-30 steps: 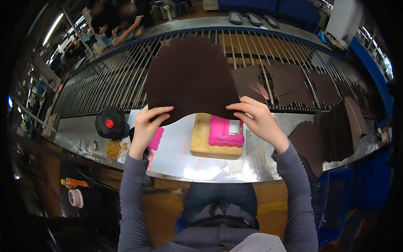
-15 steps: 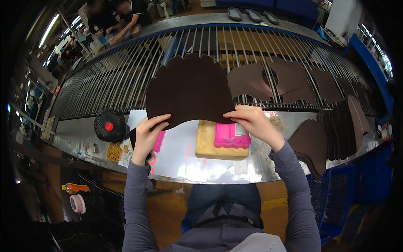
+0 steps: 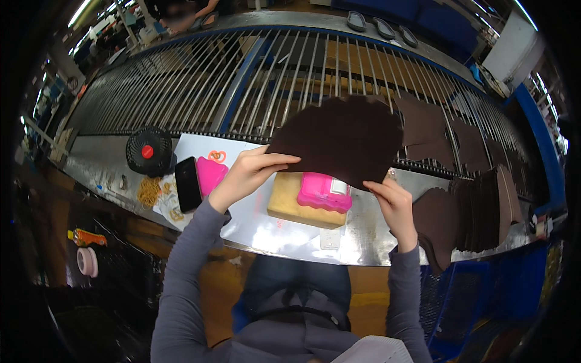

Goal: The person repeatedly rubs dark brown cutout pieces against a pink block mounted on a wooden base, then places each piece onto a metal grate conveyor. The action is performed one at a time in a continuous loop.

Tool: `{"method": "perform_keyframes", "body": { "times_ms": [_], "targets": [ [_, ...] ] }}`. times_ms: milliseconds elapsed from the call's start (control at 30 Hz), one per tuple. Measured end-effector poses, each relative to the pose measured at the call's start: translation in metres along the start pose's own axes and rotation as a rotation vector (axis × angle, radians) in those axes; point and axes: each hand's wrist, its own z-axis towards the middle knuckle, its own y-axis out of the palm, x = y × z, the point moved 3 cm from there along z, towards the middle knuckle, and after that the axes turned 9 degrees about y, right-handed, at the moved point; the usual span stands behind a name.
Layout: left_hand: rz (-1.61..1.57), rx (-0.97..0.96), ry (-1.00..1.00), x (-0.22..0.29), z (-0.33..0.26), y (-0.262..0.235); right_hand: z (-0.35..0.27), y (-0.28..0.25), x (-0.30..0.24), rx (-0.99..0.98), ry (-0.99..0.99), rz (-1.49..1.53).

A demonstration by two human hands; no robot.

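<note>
A big rack of metal bars (image 3: 254,78) fills the top of the picture, and a shiny metal table (image 3: 272,233) runs across the middle. More dark brown pieces (image 3: 451,136) lie on the bars at the upper right, and a stack of brown pieces (image 3: 484,209) stands on edge at the right side. In the middle, just above the table, the person holds up a dark brown sheet (image 3: 345,139) with a wavy top edge. It looks thin and light, and I think it is soft and bendy, so it may flop if only one side is held. The edges look like the best place to grab it. The left hand (image 3: 251,172) pinches the lower left edge, with the thumb on the near face. The right hand (image 3: 396,202) pinches the lower right corner. Under the sheet sits a wooden block (image 3: 290,206) with a pink tool (image 3: 324,193) on top. On the left side of the table are a small black fan (image 3: 148,151) with a red middle, a black phone (image 3: 187,183), a pink thing (image 3: 212,173) and a little pile of rubber bands (image 3: 148,192). I see no box or bowl with things in it. At the far left, lower down, are an orange tool (image 3: 85,237) and a roll of tape (image 3: 86,261).
</note>
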Motion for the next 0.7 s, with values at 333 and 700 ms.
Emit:
{"method": "perform_keyframes", "body": {
  "times_ms": [333, 700],
  "targets": [
    [0.013, -0.341, 0.267, 0.012, 0.047, 0.064, -0.077, -0.012, 0.042, 0.221, 0.230, -0.039],
    [-0.178, -0.494, 0.342, 0.038, 0.108, 0.126, -0.105, -0.148, 0.013, 0.383, 0.147, -0.303]
  ]
}}
